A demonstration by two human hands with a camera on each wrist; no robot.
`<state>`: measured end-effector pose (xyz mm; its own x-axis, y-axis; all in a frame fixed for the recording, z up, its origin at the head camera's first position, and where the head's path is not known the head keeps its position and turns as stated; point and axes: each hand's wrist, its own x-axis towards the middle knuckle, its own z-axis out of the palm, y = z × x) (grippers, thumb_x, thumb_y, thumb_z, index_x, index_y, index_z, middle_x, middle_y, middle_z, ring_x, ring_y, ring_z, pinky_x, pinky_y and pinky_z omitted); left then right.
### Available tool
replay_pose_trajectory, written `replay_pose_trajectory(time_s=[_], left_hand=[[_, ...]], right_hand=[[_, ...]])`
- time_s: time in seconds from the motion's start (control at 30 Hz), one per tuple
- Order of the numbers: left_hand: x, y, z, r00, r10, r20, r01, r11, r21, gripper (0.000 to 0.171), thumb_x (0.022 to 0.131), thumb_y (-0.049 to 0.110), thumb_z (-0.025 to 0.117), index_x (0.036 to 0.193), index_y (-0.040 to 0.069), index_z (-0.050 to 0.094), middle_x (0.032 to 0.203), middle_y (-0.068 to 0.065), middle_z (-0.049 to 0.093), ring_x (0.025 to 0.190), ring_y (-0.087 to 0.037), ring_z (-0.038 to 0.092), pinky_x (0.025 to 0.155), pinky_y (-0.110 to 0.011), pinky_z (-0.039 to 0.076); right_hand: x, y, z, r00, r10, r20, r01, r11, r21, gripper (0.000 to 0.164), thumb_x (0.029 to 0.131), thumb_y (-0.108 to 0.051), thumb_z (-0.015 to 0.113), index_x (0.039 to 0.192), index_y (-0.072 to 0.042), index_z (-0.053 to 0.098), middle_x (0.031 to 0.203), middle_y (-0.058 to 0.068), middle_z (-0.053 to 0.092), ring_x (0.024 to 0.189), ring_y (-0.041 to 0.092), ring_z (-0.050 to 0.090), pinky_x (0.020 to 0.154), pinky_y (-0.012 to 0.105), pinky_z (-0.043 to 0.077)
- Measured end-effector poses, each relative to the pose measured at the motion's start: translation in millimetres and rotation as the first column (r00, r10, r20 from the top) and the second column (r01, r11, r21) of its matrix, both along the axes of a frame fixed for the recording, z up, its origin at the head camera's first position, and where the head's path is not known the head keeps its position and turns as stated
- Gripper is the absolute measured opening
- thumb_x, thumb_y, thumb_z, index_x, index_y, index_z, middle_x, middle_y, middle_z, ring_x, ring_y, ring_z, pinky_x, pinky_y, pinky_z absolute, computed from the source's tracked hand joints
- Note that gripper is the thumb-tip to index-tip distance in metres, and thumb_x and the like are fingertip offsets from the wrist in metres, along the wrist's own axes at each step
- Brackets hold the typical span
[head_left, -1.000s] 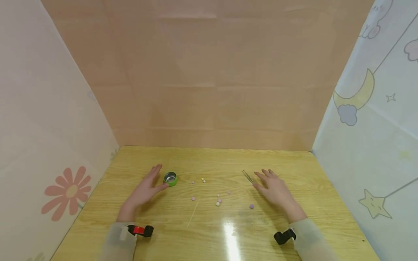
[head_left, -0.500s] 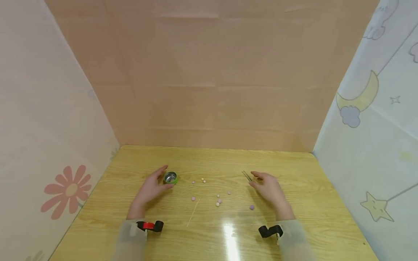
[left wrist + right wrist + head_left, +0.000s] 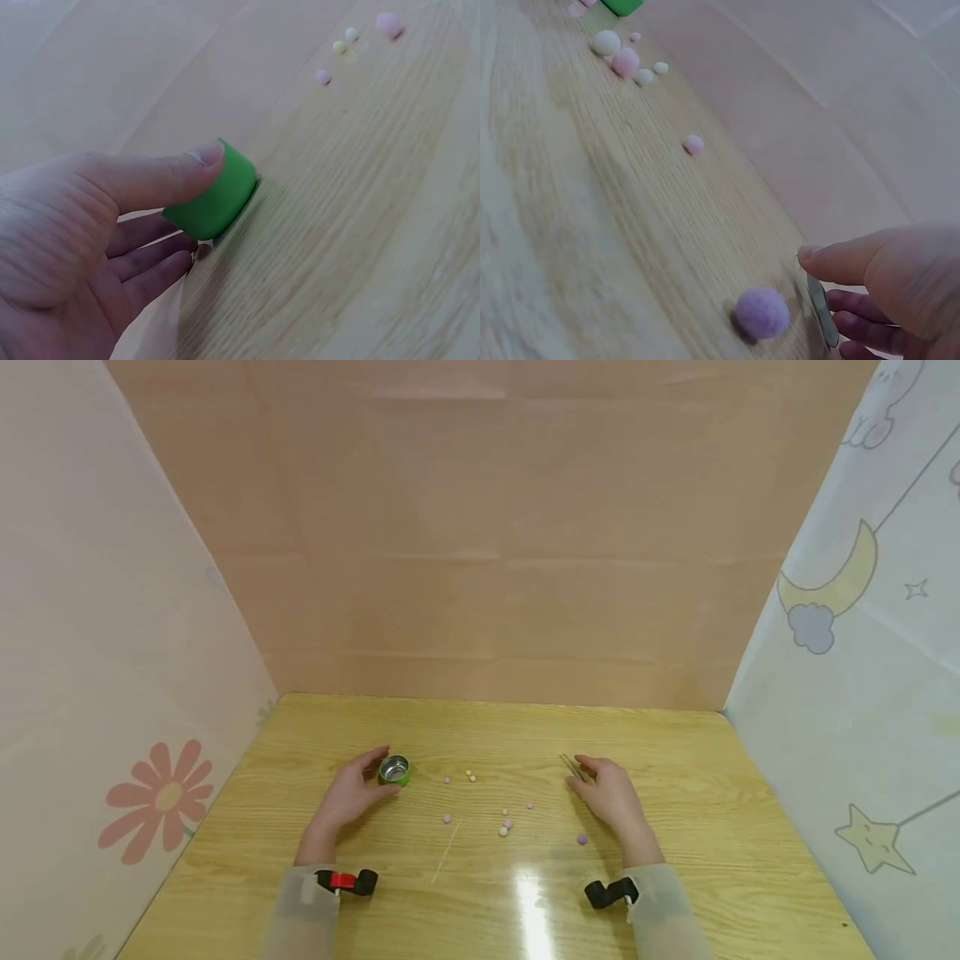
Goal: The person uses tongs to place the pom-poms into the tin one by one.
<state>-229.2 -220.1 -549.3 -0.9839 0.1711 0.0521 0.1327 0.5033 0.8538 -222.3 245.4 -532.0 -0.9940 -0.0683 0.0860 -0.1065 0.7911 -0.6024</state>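
Yellow wood-grain tabletop (image 3: 480, 727) meets a tan backdrop (image 3: 480, 527) at twelve o'clock, pale printed walls (image 3: 832, 718) at nine and three. At ten, the left hand (image 3: 356, 793) grips a green cup (image 3: 225, 195); at two, the right hand (image 3: 611, 793) curls round tweezers (image 3: 822, 311); small balls (image 3: 762, 313) lie between.

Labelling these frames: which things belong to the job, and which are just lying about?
Job:
green cup, at the left hand
tweezers, at the right hand
small balls, probably; untouched

Lying about:
thin pale strip, possibly only a mark
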Motion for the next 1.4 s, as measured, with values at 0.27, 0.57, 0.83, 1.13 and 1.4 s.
replay_pose_trajectory(time_s=[0.27,0.57,0.83,1.13,1.4], left_hand=[[0.5,5,0.4,1.0,0.021,0.014,-0.021,1.0,0.015,0.072,0.092,0.008,0.086,0.155,-0.002,0.052,0.148,-0.026,0.059,0.128,-0.043,0.063,0.108,-0.056,0.053],[-2.3,8,-4.8,0.998,0.047,0.028,-0.048,0.999,0.015,0.067,0.092,0.008,0.086,0.152,0.0,0.058,0.141,-0.023,0.064,0.121,-0.037,0.067,0.103,-0.052,0.057],[-2.7,9,-5.5,0.998,0.056,0.027,-0.056,0.998,0.005,0.064,0.092,0.007,0.086,0.149,-0.001,0.06,0.143,-0.023,0.063,0.122,-0.037,0.067,0.104,-0.051,0.057],[-1.3,12,-6.1,0.998,0.052,0.02,-0.052,0.999,0.014,0.062,0.092,0.008,0.086,0.148,-0.001,0.061,0.143,-0.023,0.063,0.125,-0.04,0.066,0.105,-0.051,0.056],[-0.8,6,-5.5,0.997,0.058,0.042,-0.059,0.998,0.015,0.061,0.094,0.01,0.085,0.149,0.0,0.06,0.143,-0.023,0.063,0.126,-0.04,0.065,0.106,-0.052,0.056]], right_hand=[[-1.6,4,-10.9,0.999,-0.032,0.004,0.032,0.999,-0.006,0.046,0.103,-0.022,0.076,0.14,0.003,0.067,0.124,0.021,0.07,0.117,0.043,0.066,0.101,0.061,0.054],[0.7,3,-17.1,0.997,-0.074,0.015,0.075,0.997,-0.031,0.036,0.102,-0.017,0.076,0.133,0.001,0.073,0.115,0.015,0.074,0.107,0.035,0.07,0.092,0.054,0.059],[-0.8,3,-14.4,0.998,-0.057,0.006,0.057,0.998,-0.018,0.032,0.103,-0.014,0.075,0.131,0.002,0.073,0.113,0.013,0.075,0.105,0.034,0.071,0.091,0.053,0.059],[6.0,11,-5.8,0.998,0.033,-0.05,-0.033,0.999,0.013,0.021,0.106,-0.01,0.068,0.123,0.001,0.075,0.113,0.014,0.071,0.101,0.032,0.067,0.089,0.053,0.058],[24.7,31,-0.2,0.988,0.144,-0.053,-0.145,0.989,-0.013,0.017,0.107,-0.009,0.067,0.122,-0.009,0.075,0.11,0.0,0.075,0.101,0.018,0.07,0.086,0.04,0.06]])
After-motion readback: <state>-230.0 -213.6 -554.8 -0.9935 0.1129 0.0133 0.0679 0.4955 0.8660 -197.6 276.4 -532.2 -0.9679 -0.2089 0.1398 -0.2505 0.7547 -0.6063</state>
